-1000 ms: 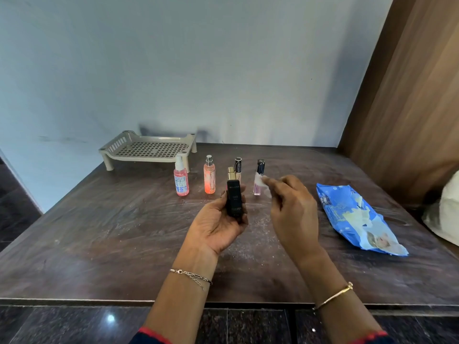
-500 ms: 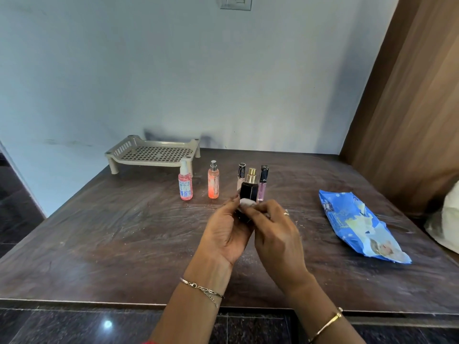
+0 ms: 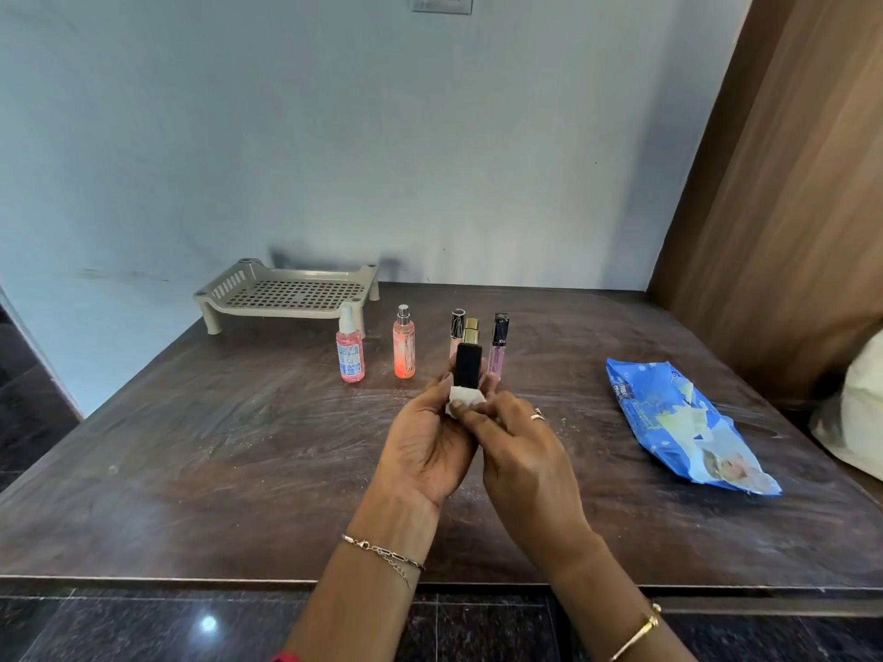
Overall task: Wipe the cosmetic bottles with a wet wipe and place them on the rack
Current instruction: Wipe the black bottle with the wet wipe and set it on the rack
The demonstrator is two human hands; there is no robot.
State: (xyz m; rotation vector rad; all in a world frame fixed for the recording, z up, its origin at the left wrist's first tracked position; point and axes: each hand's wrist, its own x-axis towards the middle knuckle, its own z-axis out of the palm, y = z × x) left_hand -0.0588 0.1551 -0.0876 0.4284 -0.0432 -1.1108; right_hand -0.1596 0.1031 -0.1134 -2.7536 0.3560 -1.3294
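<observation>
A black bottle (image 3: 468, 367) is held by the left hand (image 3: 425, 451); a wipe (image 3: 466, 401) is pinched against it by the right hand (image 3: 523, 458).

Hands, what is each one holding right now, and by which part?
The left hand grips the black bottle by its lower body. The right hand pinches a white wet wipe against the bottle's lower front.

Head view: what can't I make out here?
All head view.
Lower part of the black bottle: hidden by the left hand and the wet wipe pinched by the right hand.
Body of the gold-capped bottle: behind the black bottle.
Label of the pink spray bottle: too small.
</observation>
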